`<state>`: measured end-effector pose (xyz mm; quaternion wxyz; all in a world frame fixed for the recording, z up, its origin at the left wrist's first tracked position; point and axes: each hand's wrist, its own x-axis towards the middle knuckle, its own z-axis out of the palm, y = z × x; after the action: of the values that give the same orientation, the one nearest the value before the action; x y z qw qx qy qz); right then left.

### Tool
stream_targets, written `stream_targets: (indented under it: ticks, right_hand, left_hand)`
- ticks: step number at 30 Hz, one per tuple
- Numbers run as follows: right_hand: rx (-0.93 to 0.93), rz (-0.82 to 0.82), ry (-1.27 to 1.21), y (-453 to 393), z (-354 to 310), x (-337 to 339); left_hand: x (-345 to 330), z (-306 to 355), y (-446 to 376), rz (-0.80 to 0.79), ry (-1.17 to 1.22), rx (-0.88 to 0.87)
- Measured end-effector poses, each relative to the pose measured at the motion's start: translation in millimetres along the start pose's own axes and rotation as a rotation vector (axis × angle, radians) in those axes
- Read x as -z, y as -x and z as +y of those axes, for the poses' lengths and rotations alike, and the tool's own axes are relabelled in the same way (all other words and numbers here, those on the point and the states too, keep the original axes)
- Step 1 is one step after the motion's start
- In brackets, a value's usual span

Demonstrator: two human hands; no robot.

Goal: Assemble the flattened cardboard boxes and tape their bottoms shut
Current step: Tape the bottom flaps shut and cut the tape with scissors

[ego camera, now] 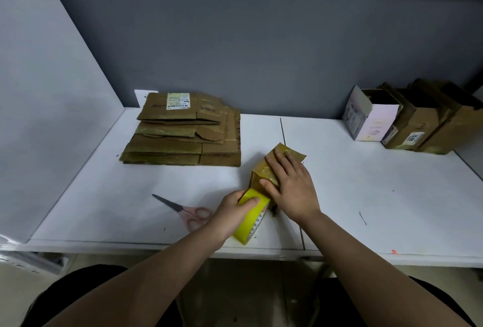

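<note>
On the white table (339, 183), near its front edge and about mid-width, a small cardboard box (281, 160) lies with a taped face up. The right hand (290, 185) lies flat on that face, fingers straight and spread and pointing away toward the far left, the thumb reaching to the box's near-left corner. The left hand (235, 211) grips a yellow tape roll (251, 218) just beside the box on its near-left side — fingers curled over the roll's top, thumb hidden. A strip of tape seems to run from the roll up onto the box, though the join is partly covered by the right thumb. To the left of the left hand, pink-handled scissors (183, 209) lie closed on the table, blades pointing far left. Further back on the left sits a stack of flat boxes (183, 136), the top one bearing a white label. At the far right, against the grey wall, stand assembled boxes (418, 120) in a row — one pale pink and open-topped, the rest brown.
</note>
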<state>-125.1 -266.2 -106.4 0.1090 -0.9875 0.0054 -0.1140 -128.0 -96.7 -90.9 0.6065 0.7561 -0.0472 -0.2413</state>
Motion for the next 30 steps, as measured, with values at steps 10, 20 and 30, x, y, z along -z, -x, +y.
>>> stream_targets:
  ticks: [10,20,30]
  right_hand:
    - [-0.057,0.1,-0.346,5,-5,33]
    - [0.103,-0.019,-0.072,-11,-97,48]
    - [0.203,-0.343,0.266,1,-180,-51]
  left_hand:
    - [32,5,2,-0.065,-0.182,-0.026]
    - [134,8,39,0.396,-1.54,-0.374]
    - [173,-31,44,0.351,-1.522,-0.492]
